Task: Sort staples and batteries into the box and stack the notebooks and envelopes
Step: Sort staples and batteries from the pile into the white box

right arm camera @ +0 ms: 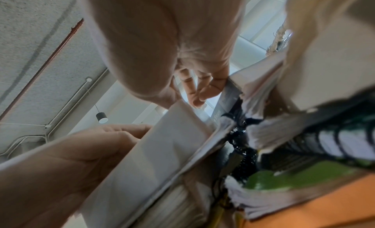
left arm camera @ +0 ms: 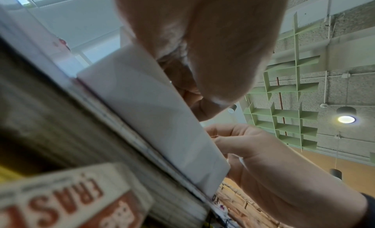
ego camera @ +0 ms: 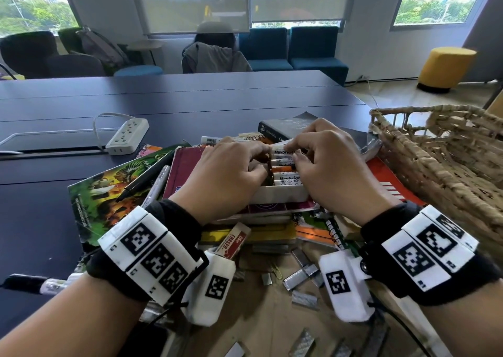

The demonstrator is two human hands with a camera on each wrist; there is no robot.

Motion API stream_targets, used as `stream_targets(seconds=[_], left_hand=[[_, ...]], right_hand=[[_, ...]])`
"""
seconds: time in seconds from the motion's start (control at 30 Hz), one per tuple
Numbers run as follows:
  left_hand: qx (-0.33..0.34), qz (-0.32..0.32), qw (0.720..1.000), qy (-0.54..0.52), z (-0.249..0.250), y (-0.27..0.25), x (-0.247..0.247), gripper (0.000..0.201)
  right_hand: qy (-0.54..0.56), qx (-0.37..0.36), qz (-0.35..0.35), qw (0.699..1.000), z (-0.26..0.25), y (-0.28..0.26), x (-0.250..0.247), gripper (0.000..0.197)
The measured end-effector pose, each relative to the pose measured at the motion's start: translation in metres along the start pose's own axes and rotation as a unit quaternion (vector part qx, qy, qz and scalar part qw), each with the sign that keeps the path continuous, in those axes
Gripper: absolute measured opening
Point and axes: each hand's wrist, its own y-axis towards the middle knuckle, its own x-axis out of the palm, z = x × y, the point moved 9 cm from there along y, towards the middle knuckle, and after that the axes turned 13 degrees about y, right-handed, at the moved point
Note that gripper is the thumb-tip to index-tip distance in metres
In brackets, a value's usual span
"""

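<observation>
In the box [ego camera: 277,194] (white): four batteries [ego camera: 285,163], both hands touching.

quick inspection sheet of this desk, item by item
surface: dark table, brown paper at the near edge
job's things: white box on a maroon notebook, batteries inside; loose staples in front
clutter: eraser, markers, wicker basket
grippers: left hand and right hand both over the box, fingers curled on the batteries
cables: white power strip with cord
surroundings: chairs, yellow stool, windows
</observation>
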Motion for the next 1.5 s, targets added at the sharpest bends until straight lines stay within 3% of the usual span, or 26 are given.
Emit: stream_targets(seconds=[0.67, 0.83, 0.9, 1.0, 1.1, 1.17, 1.2, 1.23, 1.3, 1.37, 1.5], left_hand=[[0.028, 0.018, 0.999, -0.022, 0.005, -0.001, -0.005, 0.036], [0.002, 0.079, 0.990, -0.118, -0.001, -0.004, -0.020, 0.028], [0.000, 0.099, 0.985, -0.140, 0.002, -0.006, -0.027, 0.021], [0.006, 0.114, 0.985, -0.128, 0.009, -0.012, -0.036, 0.012], [0.047, 0.075, 0.992, -0.089, 0.023, -0.016, -0.040, 0.007], [0.082, 0.028, 0.994, -0.072, 0.033, -0.020, -0.039, 0.014], [0.095, 0.006, 0.993, -0.065, 0.037, -0.022, -0.038, 0.018], [0.104, -0.013, 0.993, -0.057, 0.039, -0.024, -0.037, 0.021], [0.117, -0.050, 0.991, -0.030, 0.043, -0.026, -0.031, 0.027], [0.132, -0.095, 0.987, 0.005, 0.047, -0.031, -0.023, 0.031], [0.170, -0.222, 0.958, 0.066, 0.057, -0.049, -0.003, 0.026]], right_hand=[[0.022, -0.005, 0.006, 1.000, 0.002, 0.000, 0.000, 0.019], [0.065, -0.037, 0.023, 0.997, -0.018, -0.001, -0.011, 0.011], [0.079, -0.056, -0.012, 0.995, -0.031, -0.002, -0.012, 0.009], [0.051, -0.054, -0.181, 0.981, -0.045, -0.011, 0.004, 0.022], [-0.083, -0.027, -0.349, 0.933, -0.040, -0.035, 0.023, 0.025], [-0.110, 0.005, -0.419, 0.901, -0.033, -0.053, 0.032, 0.012], [-0.117, 0.019, -0.441, 0.890, -0.030, -0.060, 0.036, 0.021], [-0.127, 0.025, -0.453, 0.882, -0.029, -0.065, 0.040, 0.027], [-0.179, 0.034, -0.447, 0.876, -0.023, -0.068, 0.042, 0.016], [-0.218, 0.040, -0.443, 0.869, -0.018, -0.069, 0.045, 0.023], [-0.243, 0.017, -0.434, 0.867, -0.021, -0.069, 0.049, 0.027]])
